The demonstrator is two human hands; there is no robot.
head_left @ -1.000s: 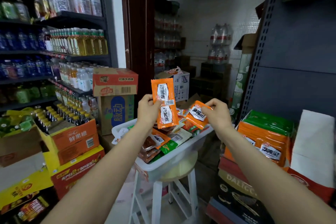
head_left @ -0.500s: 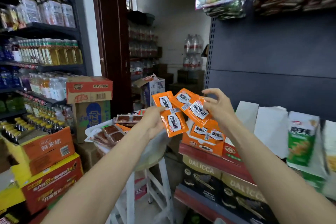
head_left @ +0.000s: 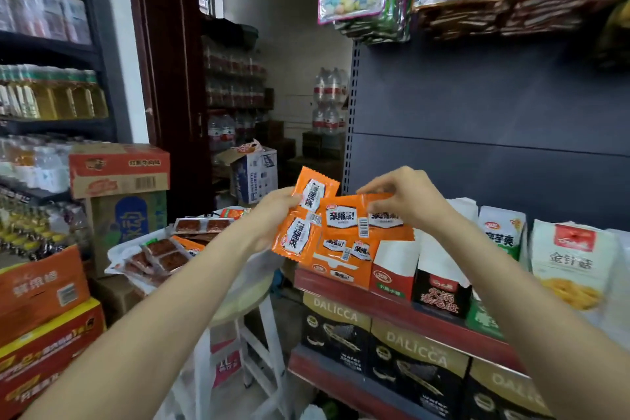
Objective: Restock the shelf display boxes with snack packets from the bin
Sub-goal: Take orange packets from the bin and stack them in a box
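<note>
Over the near end of the red shelf [head_left: 344,286], I find both hands holding orange packets above the orange display box [head_left: 341,269]. My left hand [head_left: 272,215] grips a strip of packets [head_left: 303,222] by its left edge, thumb curled over the front; the strip's long axis runs steeply upward, tilted to the right. My right hand [head_left: 405,201] pinches the top edge of a second strip [head_left: 361,218], which lies with its long axis roughly level and overlaps the first. The box sits directly below these packets, just beside them, its open top already showing similar packets. I judge the right hand nearer the box opening, so its strip would drop in first, turned to match the stock inside. White and red boxes [head_left: 392,266] stand touching the orange box on its right. The white bin [head_left: 119,249], with brown packets in it, rests on a stool [head_left: 245,297] to the left, well apart from the shelf. Drink shelves line the left wall; hanging bags crowd above.
</note>
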